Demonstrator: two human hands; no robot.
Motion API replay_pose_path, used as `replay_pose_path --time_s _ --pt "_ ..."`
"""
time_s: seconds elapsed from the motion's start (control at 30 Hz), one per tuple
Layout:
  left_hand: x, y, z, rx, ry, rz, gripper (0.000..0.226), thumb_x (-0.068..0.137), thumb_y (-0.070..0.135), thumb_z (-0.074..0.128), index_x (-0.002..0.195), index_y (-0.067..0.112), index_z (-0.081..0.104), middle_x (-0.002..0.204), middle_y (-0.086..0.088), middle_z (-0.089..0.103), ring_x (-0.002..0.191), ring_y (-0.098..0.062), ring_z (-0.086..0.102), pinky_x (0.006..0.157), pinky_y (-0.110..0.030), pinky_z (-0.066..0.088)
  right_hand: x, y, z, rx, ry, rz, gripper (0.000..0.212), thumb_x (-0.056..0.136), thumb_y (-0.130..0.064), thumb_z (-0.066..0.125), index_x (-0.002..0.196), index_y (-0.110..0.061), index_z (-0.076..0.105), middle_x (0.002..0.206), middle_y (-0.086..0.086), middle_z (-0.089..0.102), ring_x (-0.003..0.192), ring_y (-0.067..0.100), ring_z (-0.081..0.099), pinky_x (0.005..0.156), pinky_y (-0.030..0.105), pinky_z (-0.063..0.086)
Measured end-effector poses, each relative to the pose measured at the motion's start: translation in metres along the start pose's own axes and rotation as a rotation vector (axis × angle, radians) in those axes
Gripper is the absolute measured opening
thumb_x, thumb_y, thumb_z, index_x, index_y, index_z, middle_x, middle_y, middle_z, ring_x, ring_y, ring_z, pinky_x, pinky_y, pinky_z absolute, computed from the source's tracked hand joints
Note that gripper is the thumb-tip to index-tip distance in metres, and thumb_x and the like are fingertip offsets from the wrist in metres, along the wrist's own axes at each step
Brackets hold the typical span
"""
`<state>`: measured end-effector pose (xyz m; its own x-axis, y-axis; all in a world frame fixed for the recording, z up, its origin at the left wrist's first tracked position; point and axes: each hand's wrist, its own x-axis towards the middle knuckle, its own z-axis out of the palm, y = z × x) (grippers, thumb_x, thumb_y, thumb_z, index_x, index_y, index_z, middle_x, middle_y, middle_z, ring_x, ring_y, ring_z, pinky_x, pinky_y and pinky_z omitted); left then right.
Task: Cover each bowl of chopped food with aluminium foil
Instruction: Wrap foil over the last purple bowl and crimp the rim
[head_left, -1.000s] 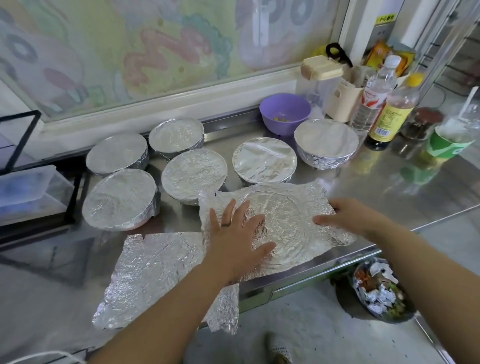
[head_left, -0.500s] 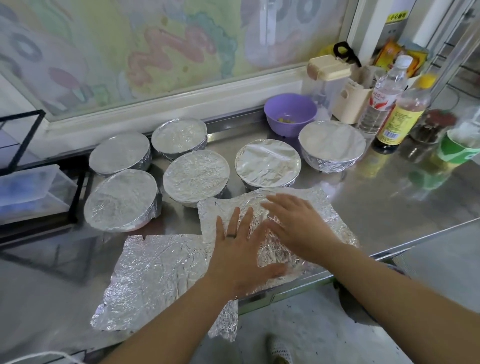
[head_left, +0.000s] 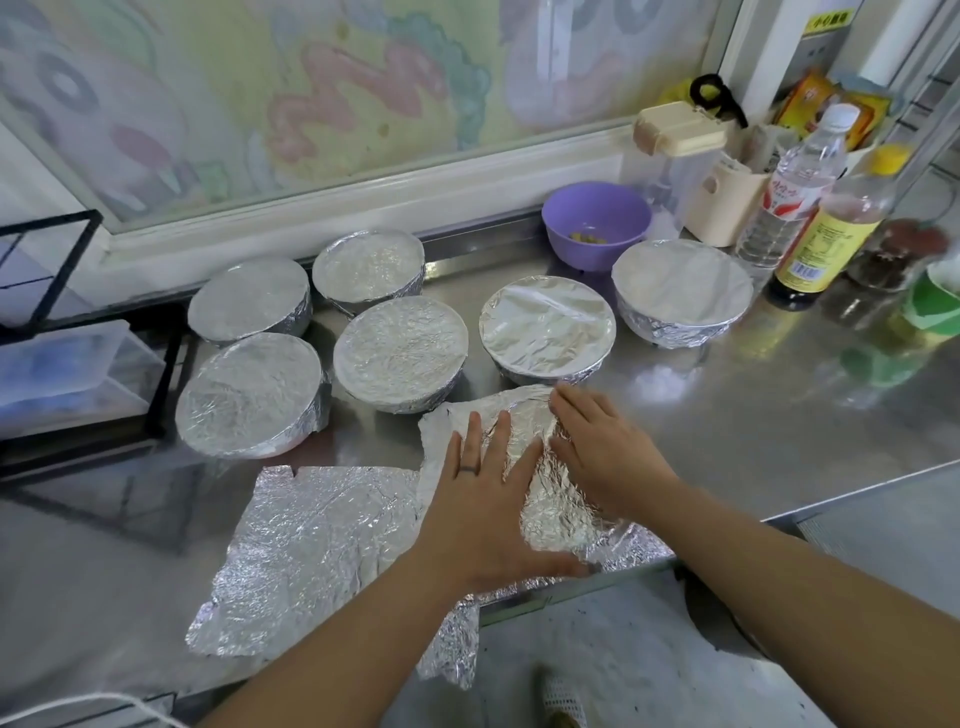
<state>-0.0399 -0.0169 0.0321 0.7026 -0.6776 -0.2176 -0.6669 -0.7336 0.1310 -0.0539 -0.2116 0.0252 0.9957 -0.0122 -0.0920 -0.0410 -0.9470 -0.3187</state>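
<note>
I have both hands flat on a crumpled foil sheet (head_left: 550, 519) at the near edge of the tabletop (head_left: 779, 415). My left hand (head_left: 483, 504) presses its left part and my right hand (head_left: 608, 457) its far right part, fingers straight on both and gripping nothing. I see no bowl under it, so I judge this step to be smoothing the sheet for use. A second sheet (head_left: 322, 545) lies just beside it to the left, overhanging the edge. Six covered bowls (head_left: 400, 358) stand behind, their foil tucked down round the rims. Only the purple bowl (head_left: 597, 223) at the back is open, with a few yellow bits inside. Next I would pinch the sheet by its edges, lift it gently so it does not tear, centre it over that bowl and crimp it round the rim.
</note>
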Motion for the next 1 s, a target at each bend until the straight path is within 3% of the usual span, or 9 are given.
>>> replay_pose_path --time_s 0.17,0.27,0.37,0.53,0.63,0.7,0.8,0.87,1.0 --pt "-0.002 -0.001 -0.003 0.027 -0.011 -0.001 0.133 0.057 0.105 0.031 0.159 0.03 -0.009 0.159 -0.012 -0.035 0.141 -0.034 -0.041 0.122 -0.053 -0.01 0.022 0.0 -0.003 0.176 0.024 0.11 0.045 0.108 -0.033 0.043 0.151 -0.02 0.043 0.151 0.0 0.048 0.136 0.022 0.045 0.106 0.044 0.045" --pt "-0.001 0.0 -0.002 0.035 -0.006 -0.005 0.132 0.058 0.105 0.032 0.159 0.03 -0.008 0.16 -0.014 -0.032 0.142 -0.036 -0.04 0.121 -0.054 -0.01 0.034 0.004 -0.002 0.324 0.087 0.191 0.034 0.106 -0.032 0.05 0.135 -0.019 0.061 0.125 0.005 0.069 0.111 0.026 0.063 0.094 0.042 0.051" --pt "-0.001 0.001 -0.002 0.024 -0.006 -0.002 0.132 0.057 0.104 0.035 0.159 0.031 -0.008 0.16 -0.014 -0.03 0.142 -0.036 -0.039 0.121 -0.054 -0.012 0.04 0.011 0.001 0.391 0.082 0.223 0.027 0.105 -0.031 0.053 0.111 -0.012 0.071 0.093 0.008 0.073 0.087 0.027 0.066 0.08 0.04 0.053" --pt "-0.001 0.001 -0.002 0.0 -0.01 -0.004 0.133 0.057 0.104 0.037 0.159 0.031 -0.009 0.16 -0.013 -0.031 0.142 -0.034 -0.04 0.12 -0.053 -0.014 0.045 0.02 0.002 0.475 0.046 0.196 0.033 0.105 -0.029 0.052 0.09 -0.005 0.068 0.076 0.01 0.068 0.074 0.031 0.063 0.069 0.037 0.049" --pt "-0.002 0.001 -0.003 -0.012 -0.011 0.002 0.133 0.058 0.103 0.037 0.158 0.031 -0.01 0.159 -0.012 -0.033 0.141 -0.034 -0.041 0.12 -0.054 -0.013 0.043 0.022 0.0 0.364 0.022 0.147 0.033 0.106 -0.032 0.049 0.096 -0.008 0.07 0.084 0.009 0.07 0.083 0.029 0.065 0.075 0.039 0.05" --pt "-0.002 0.001 -0.002 -0.014 -0.014 0.006 0.133 0.057 0.104 0.037 0.158 0.031 -0.011 0.159 -0.012 -0.034 0.141 -0.034 -0.041 0.121 -0.054 -0.012 0.036 0.02 -0.005 0.269 0.206 0.071 0.027 0.104 -0.032 0.054 0.109 -0.015 0.073 0.099 0.006 0.074 0.094 0.028 0.068 0.081 0.043 0.055" --pt "-0.001 0.0 -0.002 -0.016 -0.009 0.014 0.133 0.058 0.103 0.037 0.158 0.03 -0.011 0.159 -0.014 -0.033 0.141 -0.036 -0.041 0.12 -0.055 -0.01 0.033 0.004 -0.009 0.164 0.424 -0.249 0.024 0.096 -0.024 0.062 0.111 -0.013 0.077 0.109 0.004 0.075 0.099 0.028 0.071 0.078 0.045 0.061" --pt "-0.001 0.001 -0.003 -0.018 -0.018 0.013 0.133 0.058 0.103 0.036 0.158 0.029 -0.012 0.159 -0.014 -0.034 0.14 -0.036 -0.042 0.12 -0.055 -0.011 0.041 -0.002 -0.005 0.086 0.361 -0.391 0.021 0.091 -0.019 0.068 0.108 -0.013 0.079 0.108 0.003 0.077 0.098 0.026 0.073 0.075 0.044 0.063" --pt "0.0 0.003 -0.007 -0.039 -0.011 -0.006 0.134 0.057 0.102 0.038 0.158 0.028 -0.012 0.159 -0.016 -0.032 0.142 -0.039 -0.038 0.121 -0.054 -0.012 0.058 0.0 0.004 0.11 0.281 -0.366 0.02 0.09 -0.016 0.072 0.109 -0.017 0.079 0.111 0.002 0.076 0.101 0.026 0.073 0.075 0.049 0.062"
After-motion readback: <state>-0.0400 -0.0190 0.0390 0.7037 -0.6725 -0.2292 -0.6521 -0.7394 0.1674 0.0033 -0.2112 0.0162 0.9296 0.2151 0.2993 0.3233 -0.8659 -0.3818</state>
